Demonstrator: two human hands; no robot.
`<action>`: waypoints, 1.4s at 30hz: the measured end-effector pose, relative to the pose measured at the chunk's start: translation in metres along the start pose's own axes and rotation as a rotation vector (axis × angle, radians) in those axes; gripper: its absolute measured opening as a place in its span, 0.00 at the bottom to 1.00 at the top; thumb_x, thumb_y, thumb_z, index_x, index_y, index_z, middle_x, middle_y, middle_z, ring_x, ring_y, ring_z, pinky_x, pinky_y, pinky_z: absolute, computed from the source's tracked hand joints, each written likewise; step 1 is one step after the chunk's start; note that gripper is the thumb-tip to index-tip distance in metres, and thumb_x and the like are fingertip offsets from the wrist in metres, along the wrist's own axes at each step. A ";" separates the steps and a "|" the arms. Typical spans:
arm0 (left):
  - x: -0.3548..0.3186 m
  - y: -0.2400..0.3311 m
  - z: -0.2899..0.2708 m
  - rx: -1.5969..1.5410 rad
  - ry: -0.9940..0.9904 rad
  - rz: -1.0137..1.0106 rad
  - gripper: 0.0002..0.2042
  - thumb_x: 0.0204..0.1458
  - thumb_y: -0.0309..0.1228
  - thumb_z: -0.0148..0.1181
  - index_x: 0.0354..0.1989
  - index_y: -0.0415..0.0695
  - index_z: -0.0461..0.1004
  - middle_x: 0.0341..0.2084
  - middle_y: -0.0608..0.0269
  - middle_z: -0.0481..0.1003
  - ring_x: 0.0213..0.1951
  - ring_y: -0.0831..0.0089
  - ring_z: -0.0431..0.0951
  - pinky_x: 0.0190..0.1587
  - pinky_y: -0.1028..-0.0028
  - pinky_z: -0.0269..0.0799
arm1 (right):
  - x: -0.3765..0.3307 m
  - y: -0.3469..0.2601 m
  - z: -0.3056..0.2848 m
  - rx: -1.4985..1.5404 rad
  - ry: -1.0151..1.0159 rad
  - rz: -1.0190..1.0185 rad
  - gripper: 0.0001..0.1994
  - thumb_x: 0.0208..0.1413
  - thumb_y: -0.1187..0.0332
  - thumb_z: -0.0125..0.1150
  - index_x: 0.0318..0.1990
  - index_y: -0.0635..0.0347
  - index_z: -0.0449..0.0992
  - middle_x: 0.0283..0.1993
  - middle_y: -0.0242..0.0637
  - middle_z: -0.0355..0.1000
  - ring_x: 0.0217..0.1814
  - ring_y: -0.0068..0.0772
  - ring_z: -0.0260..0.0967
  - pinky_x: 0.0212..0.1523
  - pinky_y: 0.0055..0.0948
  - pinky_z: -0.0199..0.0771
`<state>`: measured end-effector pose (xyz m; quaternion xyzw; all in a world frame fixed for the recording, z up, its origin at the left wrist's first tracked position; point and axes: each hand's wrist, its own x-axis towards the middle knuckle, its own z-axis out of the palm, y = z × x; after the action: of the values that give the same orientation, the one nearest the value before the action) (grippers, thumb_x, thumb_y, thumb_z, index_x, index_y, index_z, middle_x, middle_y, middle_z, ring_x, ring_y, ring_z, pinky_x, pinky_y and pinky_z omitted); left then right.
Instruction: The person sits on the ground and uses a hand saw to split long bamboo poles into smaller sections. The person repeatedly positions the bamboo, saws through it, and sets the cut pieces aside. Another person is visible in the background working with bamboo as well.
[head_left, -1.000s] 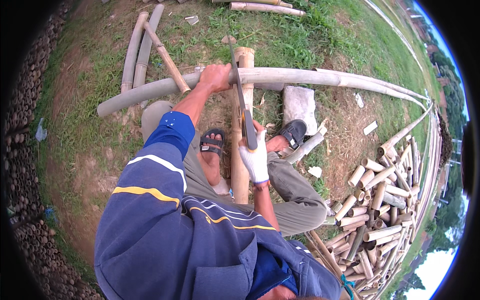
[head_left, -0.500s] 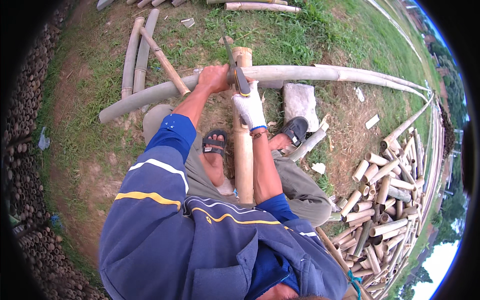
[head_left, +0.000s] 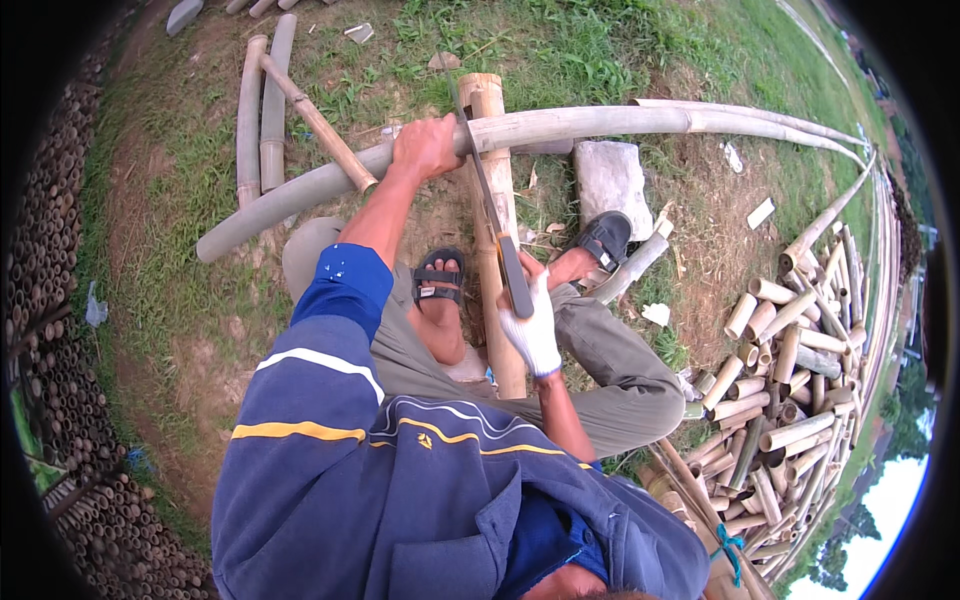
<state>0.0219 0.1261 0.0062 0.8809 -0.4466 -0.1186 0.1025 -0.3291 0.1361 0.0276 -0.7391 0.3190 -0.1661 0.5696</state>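
A long bamboo pole lies across an upright-pointing bamboo log that runs away from me between my feet. Bare, my left hand is wrapped round the pole just left of where it crosses the log. In a white glove, my right hand grips the dark handle of a hand saw. Its blade rests against the pole right beside my left hand, and its tip reaches past the pole's far side. Whether a cut shows in the pole is hidden by the blade.
Cut bamboo pieces are heaped at the right. A pale stone block sits beyond my right sandal. Two bamboo lengths and a thinner bamboo stick, touching the pole, lie at far left. Stacked bamboo lines the left edge.
My right hand has drawn the saw back toward my body, so more of the blade shows on the near side of the pole. My left hand keeps its hold on the pole.
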 end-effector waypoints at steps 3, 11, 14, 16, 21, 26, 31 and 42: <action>0.009 0.010 -0.001 -0.011 0.035 0.045 0.27 0.45 0.46 0.77 0.49 0.42 0.80 0.41 0.42 0.86 0.46 0.44 0.88 0.53 0.50 0.84 | 0.128 0.006 0.039 0.009 0.079 -0.173 0.36 0.52 0.79 0.65 0.72 0.60 0.66 0.58 0.49 0.74 0.56 0.44 0.75 0.60 0.36 0.75; 0.014 -0.013 -0.004 0.041 -0.044 0.018 0.31 0.44 0.52 0.77 0.52 0.43 0.80 0.45 0.40 0.86 0.50 0.42 0.87 0.55 0.48 0.82 | 0.000 -0.007 0.002 -0.168 -0.004 0.014 0.34 0.57 0.76 0.65 0.73 0.57 0.65 0.47 0.46 0.75 0.40 0.41 0.78 0.45 0.38 0.80; 0.013 -0.003 -0.006 -0.002 -0.080 0.028 0.31 0.44 0.52 0.77 0.52 0.43 0.80 0.45 0.40 0.86 0.50 0.42 0.87 0.55 0.48 0.82 | -0.108 -0.020 -0.025 -0.142 0.092 -0.051 0.34 0.56 0.79 0.64 0.72 0.57 0.66 0.55 0.47 0.75 0.50 0.41 0.78 0.56 0.34 0.78; 0.015 -0.005 -0.002 0.008 -0.094 0.038 0.33 0.44 0.53 0.78 0.52 0.43 0.80 0.45 0.40 0.86 0.50 0.43 0.87 0.55 0.49 0.82 | -0.108 -0.028 -0.027 -0.112 0.091 -0.070 0.34 0.55 0.80 0.64 0.71 0.58 0.66 0.56 0.46 0.74 0.52 0.42 0.78 0.58 0.33 0.77; 0.018 0.001 -0.001 0.029 -0.080 0.028 0.36 0.43 0.59 0.78 0.54 0.44 0.81 0.45 0.40 0.86 0.49 0.43 0.87 0.55 0.49 0.83 | 0.037 0.016 0.013 -0.069 0.072 -0.201 0.37 0.53 0.80 0.64 0.73 0.60 0.64 0.47 0.37 0.69 0.41 0.29 0.67 0.51 0.29 0.74; 0.022 0.010 -0.008 0.046 -0.094 0.024 0.39 0.43 0.60 0.77 0.59 0.45 0.81 0.45 0.40 0.86 0.50 0.43 0.87 0.56 0.49 0.82 | 0.146 -0.005 0.041 -0.104 0.111 -0.200 0.34 0.52 0.77 0.65 0.70 0.59 0.68 0.55 0.48 0.74 0.55 0.43 0.75 0.57 0.38 0.76; 0.027 0.009 -0.014 0.061 -0.079 0.008 0.37 0.42 0.58 0.78 0.57 0.45 0.81 0.47 0.40 0.86 0.52 0.43 0.87 0.58 0.51 0.81 | 0.032 -0.007 0.006 0.026 0.032 -0.096 0.36 0.53 0.77 0.63 0.73 0.57 0.67 0.58 0.47 0.74 0.59 0.43 0.75 0.62 0.36 0.75; 0.016 0.018 -0.014 0.031 -0.171 -0.008 0.37 0.40 0.53 0.80 0.57 0.43 0.82 0.50 0.40 0.85 0.55 0.43 0.86 0.60 0.52 0.80 | 0.065 0.014 0.011 -0.002 0.026 -0.037 0.32 0.55 0.72 0.68 0.70 0.57 0.72 0.56 0.49 0.78 0.56 0.47 0.80 0.58 0.39 0.79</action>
<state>0.0218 0.1036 0.0223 0.8708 -0.4520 -0.1871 0.0501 -0.2782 0.0994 0.0034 -0.7431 0.3130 -0.1860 0.5615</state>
